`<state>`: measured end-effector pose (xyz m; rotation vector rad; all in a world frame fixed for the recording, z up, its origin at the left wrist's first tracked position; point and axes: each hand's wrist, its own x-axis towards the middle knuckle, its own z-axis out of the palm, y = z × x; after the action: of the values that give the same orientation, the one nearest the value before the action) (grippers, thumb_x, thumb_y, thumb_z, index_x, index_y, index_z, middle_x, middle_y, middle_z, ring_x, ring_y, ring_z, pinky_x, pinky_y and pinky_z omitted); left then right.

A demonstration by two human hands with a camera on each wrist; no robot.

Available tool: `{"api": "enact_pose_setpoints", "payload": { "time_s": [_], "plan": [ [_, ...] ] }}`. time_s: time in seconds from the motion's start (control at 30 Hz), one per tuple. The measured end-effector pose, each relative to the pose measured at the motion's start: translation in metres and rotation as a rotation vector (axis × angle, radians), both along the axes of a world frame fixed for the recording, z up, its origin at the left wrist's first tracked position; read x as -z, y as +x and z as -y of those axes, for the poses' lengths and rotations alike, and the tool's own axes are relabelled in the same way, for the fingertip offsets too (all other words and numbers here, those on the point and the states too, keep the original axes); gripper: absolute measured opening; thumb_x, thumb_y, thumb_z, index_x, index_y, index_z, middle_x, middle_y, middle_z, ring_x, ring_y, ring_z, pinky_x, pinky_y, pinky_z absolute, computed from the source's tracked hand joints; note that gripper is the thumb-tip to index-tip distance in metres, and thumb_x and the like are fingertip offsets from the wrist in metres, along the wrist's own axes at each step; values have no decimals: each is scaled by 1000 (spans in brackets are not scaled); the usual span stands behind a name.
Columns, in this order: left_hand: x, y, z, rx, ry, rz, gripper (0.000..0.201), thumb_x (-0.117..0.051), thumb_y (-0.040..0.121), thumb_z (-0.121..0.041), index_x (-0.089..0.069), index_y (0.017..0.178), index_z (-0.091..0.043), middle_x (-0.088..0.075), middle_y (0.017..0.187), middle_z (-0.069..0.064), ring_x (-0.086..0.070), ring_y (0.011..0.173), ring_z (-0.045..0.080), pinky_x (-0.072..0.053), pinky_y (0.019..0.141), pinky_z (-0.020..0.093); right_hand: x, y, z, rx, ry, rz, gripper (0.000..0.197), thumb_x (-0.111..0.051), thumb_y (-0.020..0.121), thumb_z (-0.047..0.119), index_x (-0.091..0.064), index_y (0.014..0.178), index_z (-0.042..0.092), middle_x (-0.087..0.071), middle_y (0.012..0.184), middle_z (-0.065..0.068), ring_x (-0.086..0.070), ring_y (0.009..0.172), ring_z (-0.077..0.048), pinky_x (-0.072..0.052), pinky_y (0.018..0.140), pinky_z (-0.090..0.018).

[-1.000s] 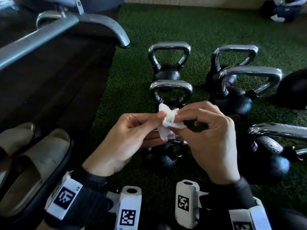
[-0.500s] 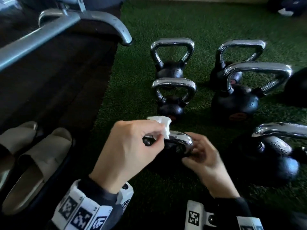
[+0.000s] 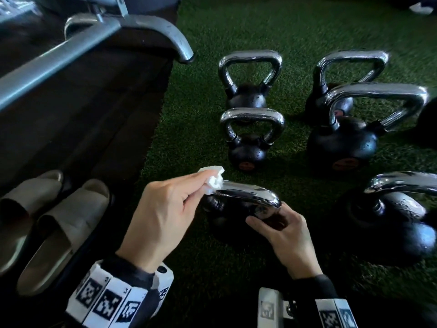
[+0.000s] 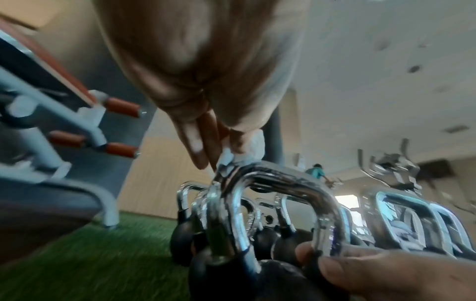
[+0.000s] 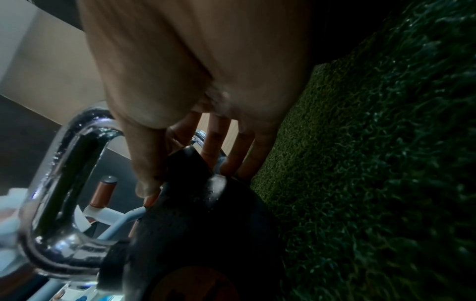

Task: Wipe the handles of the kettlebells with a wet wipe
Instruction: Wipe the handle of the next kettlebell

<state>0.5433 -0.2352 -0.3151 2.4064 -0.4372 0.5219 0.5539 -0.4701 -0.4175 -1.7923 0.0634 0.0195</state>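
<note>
A small black kettlebell (image 3: 227, 221) with a chrome handle (image 3: 250, 196) sits on the green turf just in front of me. My left hand (image 3: 165, 209) pinches a crumpled white wet wipe (image 3: 214, 177) and presses it on the handle's left end. The left wrist view has the wipe (image 4: 244, 154) on top of the handle's bend (image 4: 283, 183). My right hand (image 3: 283, 230) grips the kettlebell at the base of the handle's right side; in the right wrist view its fingers (image 5: 226, 150) wrap the black neck (image 5: 190, 163).
Several more chrome-handled kettlebells stand on the turf: two small ones (image 3: 250, 147) (image 3: 248, 91) ahead, larger ones (image 3: 343, 138) (image 3: 397, 218) to the right. A grey machine leg (image 3: 165, 31) and dark floor lie left, with a pair of beige slippers (image 3: 54, 223).
Both hands came down from unfolding the wipe in the air. The left hand brought the wipe onto the nearest handle's left end, and the right hand took hold of that kettlebell.
</note>
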Motion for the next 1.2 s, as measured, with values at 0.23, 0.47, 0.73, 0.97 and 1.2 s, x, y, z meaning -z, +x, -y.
{"api": "enact_pose_setpoints", "payload": {
  "time_s": [0.23,0.47,0.73,0.97,1.2],
  "plan": [
    [27,1,-20,-47,-245,-61,34,-69,95,-20,-69,128,-30,-71,118,-27,-76,92,2,-60,72,18,-3,-1,2,-22,14,-12,16,-92,70,26,-79,78,22,-75,102,12,-73,94,-5,-60,89,-43],
    [82,5,-27,-35,-651,-403,20,-61,100,-8,-80,103,-11,-79,112,-8,-72,110,10,-57,96,28,3,1,4,-32,23,19,23,-89,66,36,-80,80,20,-75,105,10,-73,96,-4,-59,88,-32],
    [78,-5,-13,2,-603,-462,10,-75,90,-23,-81,96,-29,-77,88,-15,-68,77,-2,-51,75,13,2,0,4,-11,-53,58,31,-85,65,50,-80,81,24,-76,100,7,-73,94,-8,-59,88,-44],
    [84,27,1,-161,-488,-304,22,-73,93,-34,-81,108,-20,-78,83,-14,-74,80,0,-58,76,20,-17,-12,15,-234,-123,78,18,-94,70,22,-80,80,30,-70,103,8,-70,100,-13,-56,88,-32],
    [64,65,21,15,-520,-340,29,-75,93,-15,-76,115,-33,-77,106,-22,-76,97,3,-63,88,31,-13,-9,-1,-322,-192,132,29,-79,87,10,-82,103,34,-73,98,14,-71,95,-8,-56,86,-25]
  ]
}}
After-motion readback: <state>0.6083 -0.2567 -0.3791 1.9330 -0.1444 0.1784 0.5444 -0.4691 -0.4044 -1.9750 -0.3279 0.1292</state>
